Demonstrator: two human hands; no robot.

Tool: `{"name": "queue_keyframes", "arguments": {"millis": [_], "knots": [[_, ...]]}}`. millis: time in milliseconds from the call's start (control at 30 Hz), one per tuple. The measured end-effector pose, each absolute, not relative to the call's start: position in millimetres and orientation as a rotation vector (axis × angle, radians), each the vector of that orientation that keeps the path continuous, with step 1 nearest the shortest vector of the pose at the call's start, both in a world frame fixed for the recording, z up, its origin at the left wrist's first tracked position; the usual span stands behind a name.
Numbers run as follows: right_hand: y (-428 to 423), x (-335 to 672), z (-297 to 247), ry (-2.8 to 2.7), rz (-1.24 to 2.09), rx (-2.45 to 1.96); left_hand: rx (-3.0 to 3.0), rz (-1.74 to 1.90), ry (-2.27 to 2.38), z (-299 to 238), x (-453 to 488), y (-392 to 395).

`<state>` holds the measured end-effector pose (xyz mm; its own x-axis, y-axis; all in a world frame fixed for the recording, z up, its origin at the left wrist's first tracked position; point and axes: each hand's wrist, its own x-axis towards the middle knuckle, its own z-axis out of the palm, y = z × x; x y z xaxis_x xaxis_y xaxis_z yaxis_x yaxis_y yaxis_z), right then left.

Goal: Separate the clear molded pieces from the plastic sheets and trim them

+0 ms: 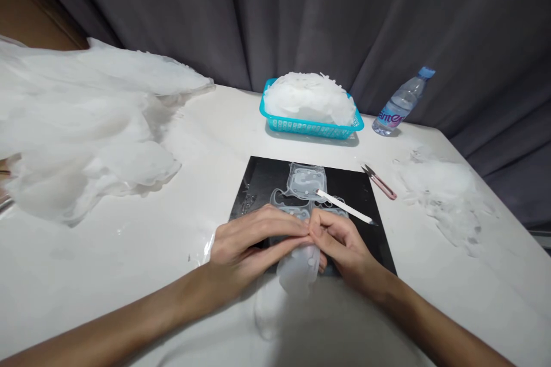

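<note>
— Grey curtain behind, white table (129, 252); where's the film?
— On the black mat (370, 195). Left hand (245, 246) and right hand (340, 241) both pinch the clear sheet (301, 266); right also holds a white stick (344, 206). Best peel slowly, keeping it flat.

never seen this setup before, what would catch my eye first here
Two bare hands meet at the centre: the left hand and right hand pinch a translucent film piece over a black mat, where a white stick tool lies. Behind stands a turquoise basket heaped with white pieces, and a large pile of white film fills the table's left side.
</note>
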<state>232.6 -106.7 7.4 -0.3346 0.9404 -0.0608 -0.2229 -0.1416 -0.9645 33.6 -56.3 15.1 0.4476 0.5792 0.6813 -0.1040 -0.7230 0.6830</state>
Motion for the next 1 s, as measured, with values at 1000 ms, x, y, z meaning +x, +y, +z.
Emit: {"name": "queue_keyframes", "arguments": {"millis": [1000], "knots": [[-107.3, 233.6, 1.2, -1.152, 1.698, -0.881, 2.02, 1.22, 0.426, 13.5, 33.5, -54.9]]}}
